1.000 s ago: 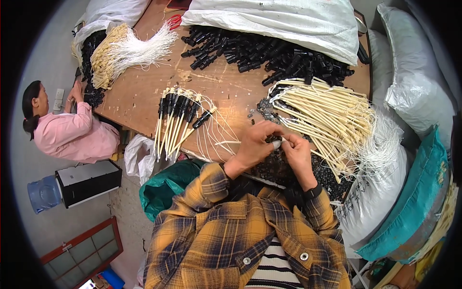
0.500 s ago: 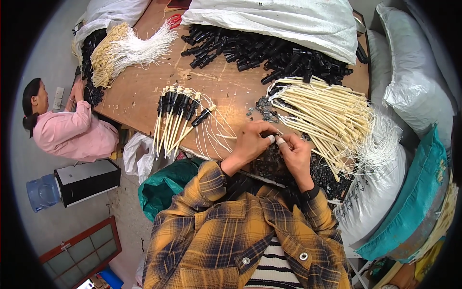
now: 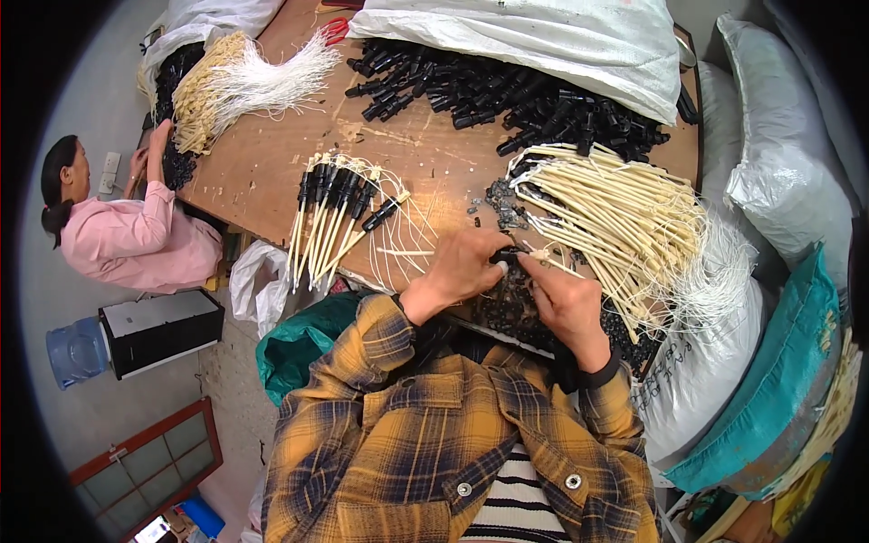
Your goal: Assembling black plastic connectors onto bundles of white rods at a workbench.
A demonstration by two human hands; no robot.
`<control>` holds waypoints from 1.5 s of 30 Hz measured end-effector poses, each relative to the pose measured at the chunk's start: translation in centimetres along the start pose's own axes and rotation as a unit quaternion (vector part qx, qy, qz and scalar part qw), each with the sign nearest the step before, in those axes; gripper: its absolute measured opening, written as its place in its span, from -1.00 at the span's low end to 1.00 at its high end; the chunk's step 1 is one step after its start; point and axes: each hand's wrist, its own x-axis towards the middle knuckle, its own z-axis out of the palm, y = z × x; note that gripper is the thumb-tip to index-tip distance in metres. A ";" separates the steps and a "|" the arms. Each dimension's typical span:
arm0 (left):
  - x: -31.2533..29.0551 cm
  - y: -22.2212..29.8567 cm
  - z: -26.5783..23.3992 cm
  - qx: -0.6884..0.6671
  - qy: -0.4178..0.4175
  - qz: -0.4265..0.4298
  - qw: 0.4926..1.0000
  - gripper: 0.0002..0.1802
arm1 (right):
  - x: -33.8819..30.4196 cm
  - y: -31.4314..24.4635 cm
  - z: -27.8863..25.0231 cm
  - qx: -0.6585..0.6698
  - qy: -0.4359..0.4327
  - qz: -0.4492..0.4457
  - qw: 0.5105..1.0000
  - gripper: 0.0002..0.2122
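Note:
Between my two hands is a small black plastic fitting [image 3: 512,254]. My left hand [image 3: 460,270] grips it with thumb and fingers. From the other side my right hand [image 3: 570,306] presses closed fingertips against its end; what else they pinch is hidden. Beyond my right hand lies a big bundle of cream-coloured tubes [image 3: 615,204] with white strings. Left of my hands rests a row of black fittings on pale tubes [image 3: 335,190]. Loose small black pieces [image 3: 507,312] cover the table beneath my hands.
A white sack [image 3: 516,41] spills a heap of black fittings [image 3: 507,95] at the back. Red-handled scissors [image 3: 336,30] lie beside white strings [image 3: 281,77]. A person in pink [image 3: 136,231] works at the left. Full sacks [image 3: 783,136] line the right; a green bag [image 3: 299,348] sits below the table edge.
My right hand has turned, its back more upward, and shifted slightly right and down. The black fitting shows more between my hands. At the left, the other person's hands have moved up.

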 end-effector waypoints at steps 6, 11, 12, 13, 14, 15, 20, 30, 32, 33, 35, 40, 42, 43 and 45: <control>-0.7 1.1 0.0 0.126 0.017 0.031 0.991 -0.72 | 1.1 0.0 2.0 0.154 -0.007 0.239 0.959 -0.82; -1.5 0.9 -2.7 0.090 0.115 0.011 0.989 -0.70 | 2.6 -2.4 3.1 0.058 0.073 0.038 0.995 -0.80; -1.7 -0.2 -3.9 0.099 0.155 0.013 0.983 -0.74 | 2.8 -2.9 2.5 0.026 0.115 -0.002 0.993 -0.82; -1.7 -1.6 -5.6 0.153 0.203 0.031 0.967 -0.77 | 3.0 -3.1 2.1 -0.005 0.158 -0.041 0.987 -0.84; -1.8 -2.8 -7.8 0.210 0.249 0.049 0.944 -0.81 | 3.2 -2.8 1.7 -0.002 0.172 -0.044 0.984 -0.86; -2.6 -4.7 -9.6 0.253 0.287 0.004 0.924 -0.82 | 3.1 -2.2 1.9 0.019 0.179 -0.010 0.984 -0.87; -5.5 -9.6 -13.5 0.421 0.306 -0.153 0.840 -0.63 | 3.1 -2.7 3.6 0.027 0.023 -0.074 0.997 -0.84; 9.2 -8.6 -4.0 0.088 0.124 0.036 0.988 -0.65 | -0.3 2.5 -2.5 -0.222 0.019 0.114 0.968 -0.91; 11.2 -9.6 -3.0 0.159 0.124 0.009 0.979 -0.69 | -1.8 3.6 -3.1 -0.257 -0.013 0.143 0.956 -0.90; 11.7 -9.7 -2.8 0.238 0.126 -0.028 0.963 -0.73 | -2.3 4.1 -3.2 -0.282 -0.053 0.165 0.944 -0.89; 11.2 -9.7 -2.4 0.248 0.099 -0.057 0.962 -0.84 | -2.6 4.3 -3.1 -0.264 -0.044 0.172 0.948 -0.88; 7.9 -8.2 -2.7 0.104 0.069 -0.191 0.974 -0.86 | 0.3 2.8 -3.3 -0.171 0.044 0.072 0.982 -0.88; 5.7 -5.7 -3.6 -0.049 0.070 -0.236 0.968 -0.79 | 1.1 1.5 -2.9 -0.080 0.057 0.031 0.995 -0.87; 5.0 -5.5 -3.4 -0.051 0.068 -0.237 0.968 -0.79 | 1.3 1.3 -2.4 -0.080 0.056 0.034 0.995 -0.87; 3.5 -5.1 -3.5 -0.126 0.019 -0.196 0.972 -0.67 | 1.7 1.1 -1.4 -0.027 0.065 0.054 0.996 -0.82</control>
